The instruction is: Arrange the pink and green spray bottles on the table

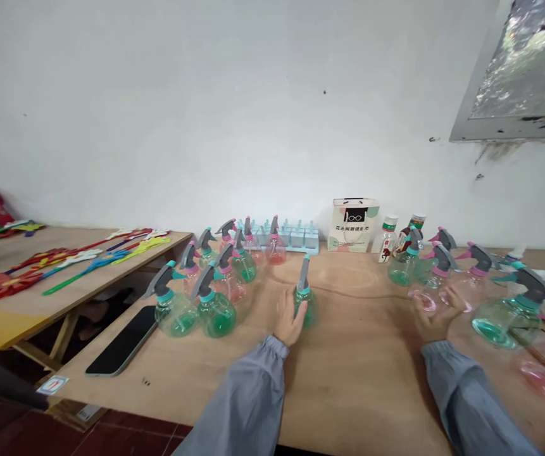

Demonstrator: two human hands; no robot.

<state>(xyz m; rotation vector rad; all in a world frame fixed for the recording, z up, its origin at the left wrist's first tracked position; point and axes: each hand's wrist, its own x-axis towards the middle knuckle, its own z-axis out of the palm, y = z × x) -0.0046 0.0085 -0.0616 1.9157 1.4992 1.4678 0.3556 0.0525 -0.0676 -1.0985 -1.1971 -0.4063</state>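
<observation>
My left hand (288, 316) is wrapped around the side of a green spray bottle (309, 307) with a grey and teal trigger head. That bottle is upright in the middle of the table. Over on the right, my right hand (436, 316) has its fingers spread beside a clear pink spray bottle (472, 285); whether they touch it I cannot tell. Around that hand are several more bottles, among them a green one (507, 320) lower right and another green one (401, 267) behind. Left of my left hand is a group of green and pink spray bottles, including a green one (216, 313).
A black phone (123, 342) lies at the table's left. Along the wall are a light blue rack (303, 239), a paper bag (352, 228) and white bottles (387, 239). Colourful flower-shaped items (54, 258) lie on another wooden table (11, 316), with a gap between the tables.
</observation>
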